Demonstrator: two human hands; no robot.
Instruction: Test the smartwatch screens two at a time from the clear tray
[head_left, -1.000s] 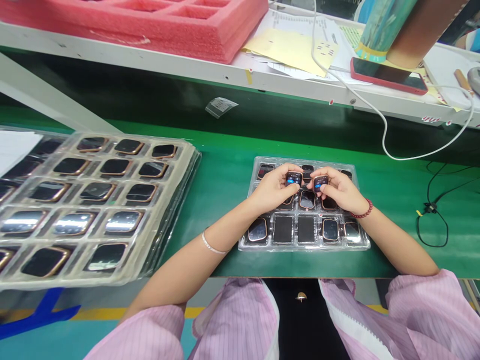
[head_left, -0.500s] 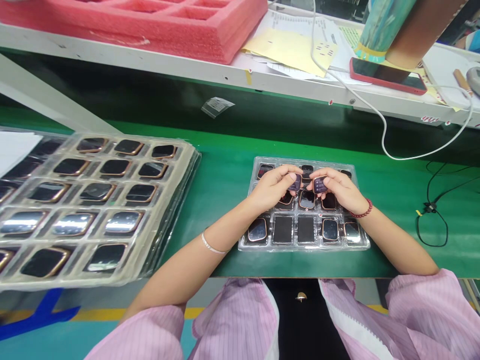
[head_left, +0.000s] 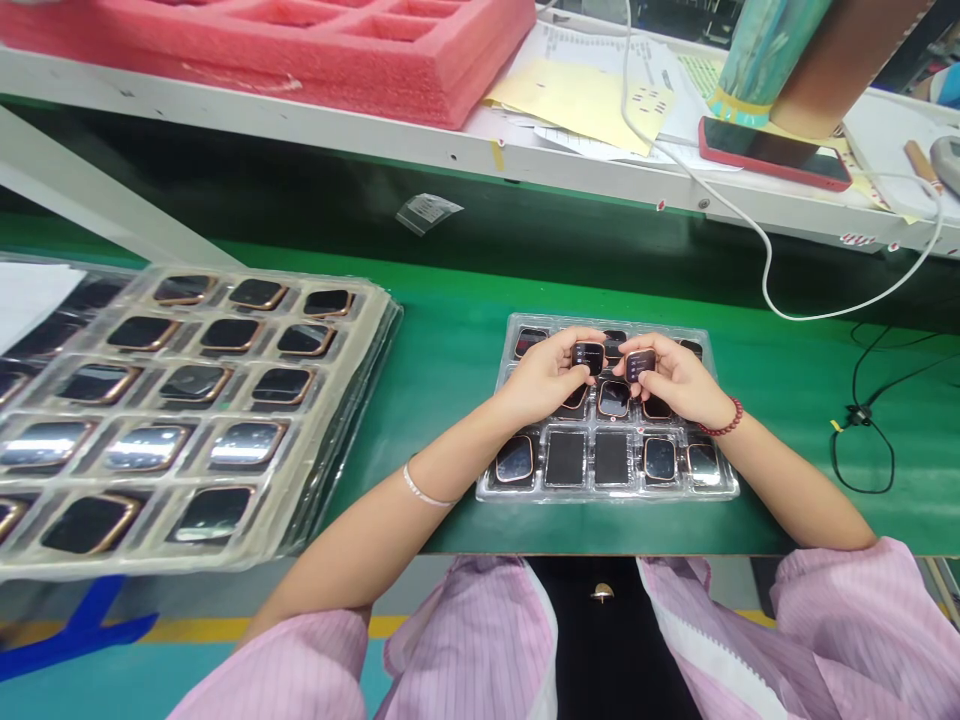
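My left hand (head_left: 541, 377) is closed on a square watch (head_left: 588, 355) with a gold rim and a lit dark screen, its thumb at the lower edge. Close beside it, my right hand (head_left: 684, 380) grips a second watch (head_left: 637, 364), also lit, with the thumb on its lower part. Both are held above a clear plastic tray (head_left: 607, 492) of similar watches. In the tray's front row, two middle compartments (head_left: 565, 459) hold no watch. My hands hide part of the back rows.
Stacked trays of watches (head_left: 300, 480) fill the left side. Above, a white shelf (head_left: 420, 140) carries red foam (head_left: 450, 75), papers (head_left: 574, 100) and a phone (head_left: 772, 152). A white cable (head_left: 765, 250) hangs down; a black cable (head_left: 892, 450) lies at right.
My left thumb has moved down from the face of its watch, uncovering the screen. My right thumb has shifted down and left onto the lower part of its watch.
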